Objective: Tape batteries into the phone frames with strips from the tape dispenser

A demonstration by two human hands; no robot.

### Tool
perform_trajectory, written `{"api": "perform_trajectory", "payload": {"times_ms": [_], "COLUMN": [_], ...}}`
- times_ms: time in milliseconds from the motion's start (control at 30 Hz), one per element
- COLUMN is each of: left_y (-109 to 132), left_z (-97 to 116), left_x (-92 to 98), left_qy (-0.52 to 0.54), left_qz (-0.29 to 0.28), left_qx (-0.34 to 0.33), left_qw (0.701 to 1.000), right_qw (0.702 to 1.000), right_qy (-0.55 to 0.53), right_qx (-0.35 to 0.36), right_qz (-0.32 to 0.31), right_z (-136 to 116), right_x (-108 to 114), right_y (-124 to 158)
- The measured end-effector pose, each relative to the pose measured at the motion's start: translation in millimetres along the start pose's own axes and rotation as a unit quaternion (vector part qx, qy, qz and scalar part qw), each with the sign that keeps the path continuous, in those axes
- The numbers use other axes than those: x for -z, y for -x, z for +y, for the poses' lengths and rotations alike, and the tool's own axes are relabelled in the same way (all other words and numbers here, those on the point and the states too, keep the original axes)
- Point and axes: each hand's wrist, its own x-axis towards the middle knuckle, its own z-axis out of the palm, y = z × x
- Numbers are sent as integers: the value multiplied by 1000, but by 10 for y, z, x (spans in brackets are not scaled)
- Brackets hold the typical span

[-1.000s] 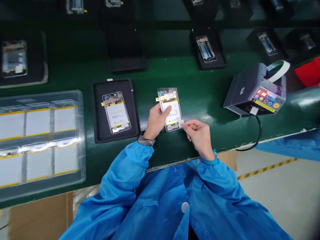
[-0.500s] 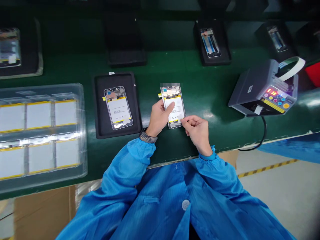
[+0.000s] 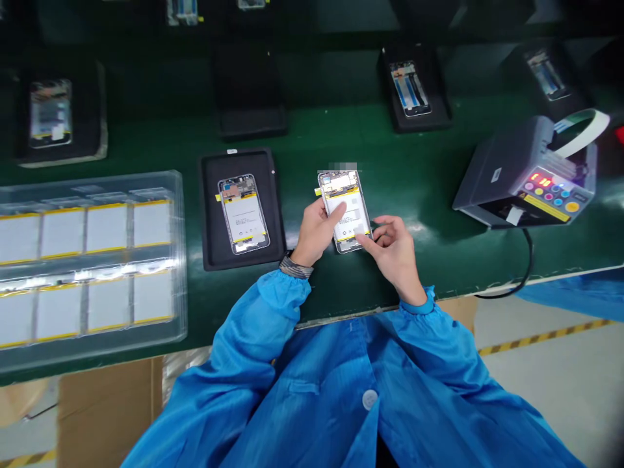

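Observation:
An opened smartphone (image 3: 347,207), its white battery and circuit board showing, is held over the green bench. My left hand (image 3: 316,233) grips its left edge, the thumb lying across the battery. At the lower right corner, my right hand (image 3: 394,252) rests its thumb on the battery's bottom end, with the other fingers curled by the phone's edge. A yellow tab sticks out on the phone's upper left side. To the left, a second opened phone (image 3: 244,214) with a battery in it lies in a black tray (image 3: 210,224).
Clear plastic trays of white batteries (image 3: 108,227) stand on the left. A grey tape dispenser (image 3: 507,169) with lit buttons stands on the right, its cable hanging over the bench edge. Farther back, more opened phones (image 3: 410,89) lie on black trays.
My right hand has gone from a fingertip pinch at the phone's lower edge to laying its thumb over the battery's bottom end. The camera view has shifted, showing more on the left.

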Motion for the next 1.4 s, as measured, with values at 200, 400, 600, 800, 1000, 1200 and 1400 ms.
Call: {"api": "perform_trajectory", "payload": {"times_ms": [200, 400, 600, 800, 1000, 1200, 1400], "left_y": [50, 76, 57, 22, 20, 45, 83], "left_z": [97, 216, 307, 371, 438, 455, 616], "left_x": [-1, 58, 121, 209, 258, 189, 135], "left_qy": [-7, -50, -33, -36, -47, -83, -140], "left_qz": [-17, -29, 7, 51, 81, 68, 14], "left_qx": [-1, -49, -65, -88, -69, -60, -60], "left_qw": [1000, 997, 997, 994, 993, 992, 988], "right_qw": [967, 944, 933, 911, 900, 909, 894], "right_qy": [-64, -61, -65, -105, -131, -141, -198], "right_qx": [-66, -63, -51, -41, -23, -47, -35], "right_qz": [-238, -319, -351, -397, -414, -390, -400], "right_z": [-137, -279, -390, -321, -263, -214, -215], "right_x": [44, -17, -126, -256, -263, -239, -266], "right_y": [-140, -311, -478, -642, -651, -639, -638]}}
